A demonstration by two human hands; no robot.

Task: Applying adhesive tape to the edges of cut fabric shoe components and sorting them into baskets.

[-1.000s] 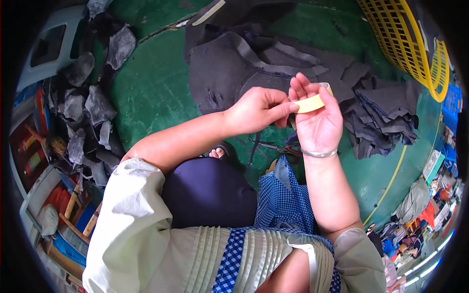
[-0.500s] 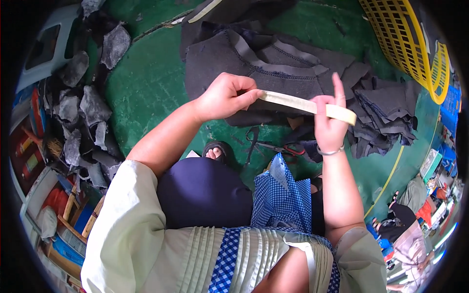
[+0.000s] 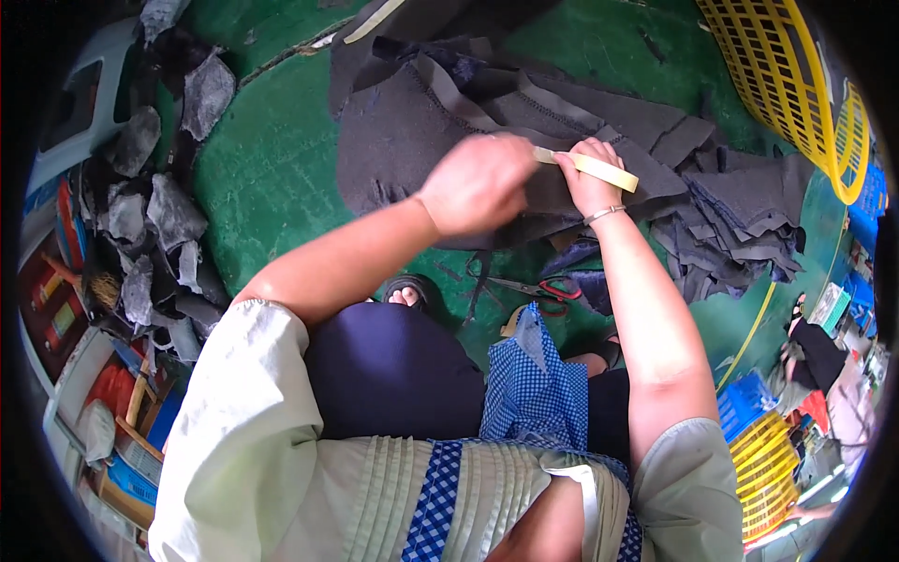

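Observation:
My right hand [image 3: 592, 176] is closed on a roll of pale yellow masking tape [image 3: 613, 175], whose ring sticks out beyond the fingers. A short strip of the tape runs left from it to my left hand [image 3: 482, 184]. Smeared by motion, that left hand is curled closed at the strip's end; its fingertips cannot be made out. Both hands are above a heap of dark grey fabric pieces [image 3: 393, 140] with stitched seams, spread over the green floor [image 3: 272, 150]. Below them on the floor lie red-handled scissors [image 3: 560, 288] beside dark scraps.
Grey and black fabric scraps [image 3: 173, 215] are piled along the left. At the upper right stands a yellow plastic basket [image 3: 768, 75], and another yellow basket [image 3: 763, 473] is at the lower right. A blue-and-white checked cloth [image 3: 534, 389] hangs at my lap. Another person [image 3: 847, 407] is at the far right.
My hands have come closer together, and the stretch of tape between them is shorter. My right hand moved up and left, its raised finger now folded in; my left hand moved right.

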